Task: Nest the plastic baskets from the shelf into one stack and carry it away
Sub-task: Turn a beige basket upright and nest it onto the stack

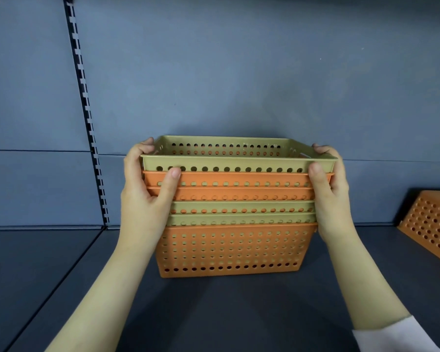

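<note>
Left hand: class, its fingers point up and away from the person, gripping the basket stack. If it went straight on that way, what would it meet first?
Probably the blue-grey back panel of the shelf. The left hand grips the stack by its side; nothing else shows beyond its fingertips, though depth is unclear.

The stack of nested baskets stands on the shelf, near the back panel. A lone basket lies tipped at far right, apart from it. The left hand and right hand flank the stack's upper rims.
</note>
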